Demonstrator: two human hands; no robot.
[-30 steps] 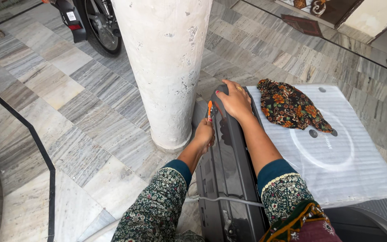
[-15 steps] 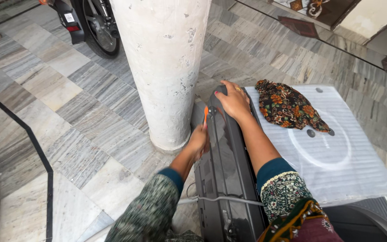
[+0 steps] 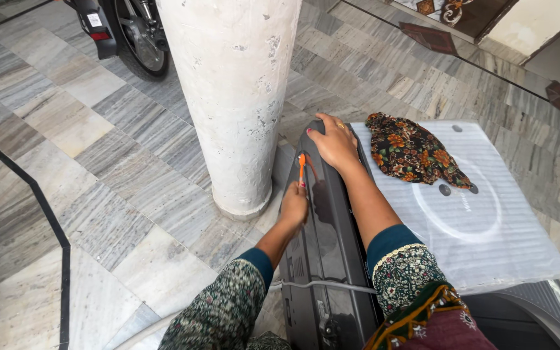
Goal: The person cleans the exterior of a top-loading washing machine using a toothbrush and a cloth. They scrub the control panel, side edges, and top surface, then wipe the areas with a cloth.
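A dark grey flat appliance panel [image 3: 332,253] stands on its edge on the floor between my arms, its far end beside a white pillar. My left hand [image 3: 294,204] grips an orange-handled tool [image 3: 302,163] held against the panel's left face near the far end. My right hand [image 3: 334,141] lies palm down over the panel's rounded top far corner, fingers spread on it. A thin grey cable [image 3: 322,284] crosses the panel near my elbows.
The thick white pillar [image 3: 234,97] stands just left of the panel. To the right lies a white foam sheet [image 3: 481,227] with a dark floral cloth [image 3: 413,152] and small round dark pieces [image 3: 445,190] on it. A motorcycle's rear wheel [image 3: 131,35] is far left.
My left hand has shifted the orange tool slightly along the panel's face. My right hand stays on the top corner. The view has moved a little.
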